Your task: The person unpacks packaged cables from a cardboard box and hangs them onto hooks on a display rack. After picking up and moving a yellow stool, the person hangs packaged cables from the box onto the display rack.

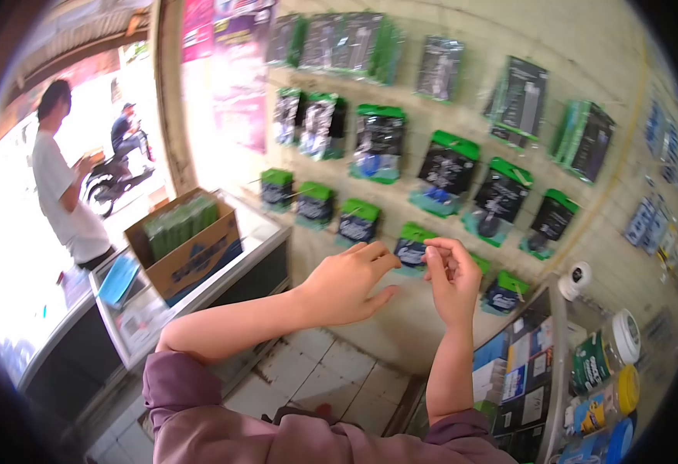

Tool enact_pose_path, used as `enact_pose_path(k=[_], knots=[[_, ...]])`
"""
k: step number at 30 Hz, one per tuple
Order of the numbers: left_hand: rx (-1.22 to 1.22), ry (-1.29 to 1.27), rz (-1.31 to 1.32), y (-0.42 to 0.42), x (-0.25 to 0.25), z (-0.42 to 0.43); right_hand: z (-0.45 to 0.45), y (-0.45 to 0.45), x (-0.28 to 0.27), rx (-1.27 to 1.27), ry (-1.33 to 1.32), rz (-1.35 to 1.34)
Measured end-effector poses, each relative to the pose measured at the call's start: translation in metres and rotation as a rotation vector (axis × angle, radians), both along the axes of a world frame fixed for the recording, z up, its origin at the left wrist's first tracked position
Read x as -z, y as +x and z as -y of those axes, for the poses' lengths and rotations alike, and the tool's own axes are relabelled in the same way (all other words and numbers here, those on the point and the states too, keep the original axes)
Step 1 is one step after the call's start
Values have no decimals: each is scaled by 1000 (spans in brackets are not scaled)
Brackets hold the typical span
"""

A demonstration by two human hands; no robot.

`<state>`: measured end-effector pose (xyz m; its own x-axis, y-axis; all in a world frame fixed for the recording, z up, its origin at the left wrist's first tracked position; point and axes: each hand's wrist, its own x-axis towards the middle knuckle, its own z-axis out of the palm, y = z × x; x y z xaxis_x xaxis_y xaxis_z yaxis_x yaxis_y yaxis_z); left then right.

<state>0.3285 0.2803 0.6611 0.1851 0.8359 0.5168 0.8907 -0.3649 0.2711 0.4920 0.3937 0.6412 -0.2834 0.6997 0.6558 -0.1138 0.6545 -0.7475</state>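
Note:
My left hand (348,286) is stretched out in front of me, fingers loosely bent and thumb apart, holding nothing that I can see. To its right my right hand (453,282) is raised with its fingers curled towards the thumb in a pinch; whatever is between them, if anything, is too small to make out. Beyond and between both hands, a small dark packet with a green top (414,246) hangs on the wall. Whether either hand touches it, I cannot tell. Another green-topped packet (358,220) hangs behind my left hand.
Larger packets (445,172) hang in rows above. At left, a cardboard box (192,259) of green packs stands on a glass counter (283,236). Lower right, a display case (513,371) holds boxes, beside jars (606,352) and a white camera (575,281). A person (64,185) stands outside.

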Motion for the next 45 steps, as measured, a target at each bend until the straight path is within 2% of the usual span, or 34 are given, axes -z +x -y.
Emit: enact_pose_path(k=[4,7,11,16,19,22,26,30,34,37,42,43,45], knots=[[-116,-211,-26,-60,28,60,24,-52,22,-92,84,256],[-105,-262,-86,-115,59,102,43,-90,31,-176,107,415],[-231,-580,-2,-192,75,155,66,-159,46,-331,170,588],[-538,-492,23,-303,63,214,100,-296,79,-450,249,725],[-647,-397,40,-394,76,240,129,-391,95,-514,287,679],[-728,-295,-57,-474,98,254,155,-479,111,-549,275,663],[-759,-224,-93,-554,128,241,175,-572,132,-469,305,692],[-730,-213,-127,-585,144,215,187,-622,141,-361,404,801],[-720,-281,-198,-602,158,200,198,-633,139,-309,543,932],[-762,-294,-332,-603,161,201,214,-629,146,-242,670,854],[-750,-461,-388,-606,153,207,203,-639,167,-430,508,1086],[-729,-496,-390,-606,145,207,201,-637,165,-439,480,1062],[-636,-506,-228,-601,125,213,192,-629,157,-434,423,1012]])
